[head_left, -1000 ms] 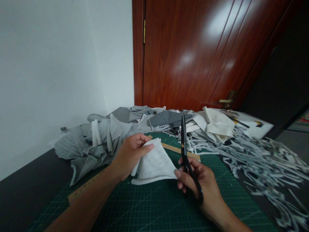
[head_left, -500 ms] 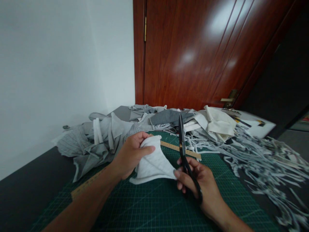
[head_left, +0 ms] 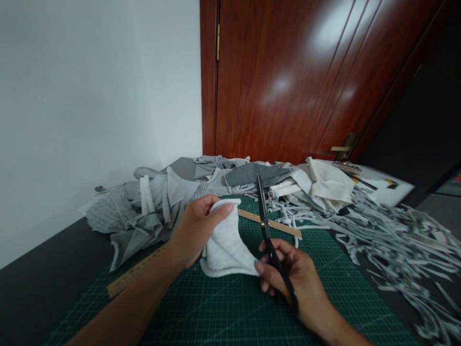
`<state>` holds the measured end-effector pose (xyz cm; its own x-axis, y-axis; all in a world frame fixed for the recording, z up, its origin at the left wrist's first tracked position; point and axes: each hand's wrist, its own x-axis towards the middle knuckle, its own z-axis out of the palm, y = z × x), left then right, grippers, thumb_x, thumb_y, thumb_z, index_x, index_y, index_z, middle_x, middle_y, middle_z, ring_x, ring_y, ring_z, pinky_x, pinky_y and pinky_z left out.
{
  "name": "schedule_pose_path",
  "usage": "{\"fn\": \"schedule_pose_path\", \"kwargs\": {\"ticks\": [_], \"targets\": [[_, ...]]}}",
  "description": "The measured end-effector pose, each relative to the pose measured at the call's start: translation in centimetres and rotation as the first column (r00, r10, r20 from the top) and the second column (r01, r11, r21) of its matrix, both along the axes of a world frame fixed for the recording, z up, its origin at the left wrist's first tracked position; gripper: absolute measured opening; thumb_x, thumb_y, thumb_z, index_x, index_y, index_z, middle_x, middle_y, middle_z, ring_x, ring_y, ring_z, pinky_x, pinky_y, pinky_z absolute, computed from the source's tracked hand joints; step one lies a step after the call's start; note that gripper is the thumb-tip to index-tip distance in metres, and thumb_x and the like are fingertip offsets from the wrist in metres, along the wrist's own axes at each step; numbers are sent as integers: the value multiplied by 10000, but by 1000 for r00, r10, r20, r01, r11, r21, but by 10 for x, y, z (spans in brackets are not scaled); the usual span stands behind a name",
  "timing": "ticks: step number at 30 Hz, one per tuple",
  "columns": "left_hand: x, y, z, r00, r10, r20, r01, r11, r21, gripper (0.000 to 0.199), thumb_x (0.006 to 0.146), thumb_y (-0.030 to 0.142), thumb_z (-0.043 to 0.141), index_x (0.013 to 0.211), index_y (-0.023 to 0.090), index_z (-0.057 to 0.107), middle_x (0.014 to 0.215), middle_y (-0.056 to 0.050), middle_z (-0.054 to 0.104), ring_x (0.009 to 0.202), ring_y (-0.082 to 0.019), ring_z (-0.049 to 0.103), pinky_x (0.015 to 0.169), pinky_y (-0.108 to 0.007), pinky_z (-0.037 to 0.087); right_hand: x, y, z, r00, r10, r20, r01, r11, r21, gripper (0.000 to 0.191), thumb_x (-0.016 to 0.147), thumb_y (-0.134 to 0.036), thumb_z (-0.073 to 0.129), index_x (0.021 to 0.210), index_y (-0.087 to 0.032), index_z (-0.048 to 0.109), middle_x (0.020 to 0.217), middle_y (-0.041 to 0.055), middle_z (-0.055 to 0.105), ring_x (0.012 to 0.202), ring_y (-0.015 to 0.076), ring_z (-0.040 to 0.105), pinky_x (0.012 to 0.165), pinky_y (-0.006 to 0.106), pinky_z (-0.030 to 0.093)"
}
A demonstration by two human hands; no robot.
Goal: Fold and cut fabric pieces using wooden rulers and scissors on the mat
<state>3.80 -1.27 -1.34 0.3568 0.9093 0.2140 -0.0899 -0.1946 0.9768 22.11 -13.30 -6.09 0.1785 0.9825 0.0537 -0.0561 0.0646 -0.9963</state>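
A piece of light grey knit fabric point(head_left: 228, 245) is stretched between my two hands above the green cutting mat point(head_left: 216, 312). My left hand point(head_left: 200, 226) pinches its upper edge between thumb and fingers. Black-handled scissors point(head_left: 268, 230) lie across my right hand point(head_left: 291, 269), their blades together and pointing up and away. The thumb and fingertips of that same hand also pinch the fabric's lower right corner. The fabric's lower left edge curls and hangs free. Its side behind my left hand is hidden.
Wooden rulers point(head_left: 281, 227) lie on the mat, one partly beneath my left forearm. Crumpled grey fabric point(head_left: 144, 202) is heaped at left, with folded cream fabric point(head_left: 329, 185) at the back. A tangle of cut strips point(head_left: 389, 240) spreads over the right side. A wall and a wooden door point(head_left: 281, 86) stand behind.
My right hand has shifted slightly left with the scissors, whose blades now tilt more to the left. The fabric between my hands has slackened and narrowed a little.
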Motion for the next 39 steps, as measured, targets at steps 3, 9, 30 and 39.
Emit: {"fn": "schedule_pose_path", "kwargs": {"ticks": [3,9,30,39], "targets": [[-2,0,1,990,-126,62,130,990,-60,361,672,335,903,920,181,691,819,-17,741,716,-203,658,674,-320,508,2,0,2,1000,-5,1,5,1000,12,495,616,-375,1019,920,-180,680,540,-60,665,416,91,562,407,159,452],[-1,0,4,970,151,-190,-100,961,258,236,868,434,726,864,199,706,772,-1,708,702,-188,611,641,-298,446,0,0,-5,999,48,-24,-47,999,21,473,634,-340,1023,926,-188,682,613,-67,669,436,78,576,414,148,432],[11,33,87,974,131,184,-206,851,482,186,785,351,811,831,212,696,731,-5,703,611,-154,591,532,-250,450,4,-2,-23,932,360,42,-353,874,334,663,786,-683,843,1273,-290,625,834,-10,547,697,152,459,588,255,373],[11,44,97,910,37,412,-227,877,423,203,726,309,828,828,235,669,734,11,693,631,-150,606,592,-265,529,5,-2,-34,923,373,95,-385,886,257,697,828,-783,741,1292,-286,591,868,-2,523,735,166,425,648,292,365]]}}
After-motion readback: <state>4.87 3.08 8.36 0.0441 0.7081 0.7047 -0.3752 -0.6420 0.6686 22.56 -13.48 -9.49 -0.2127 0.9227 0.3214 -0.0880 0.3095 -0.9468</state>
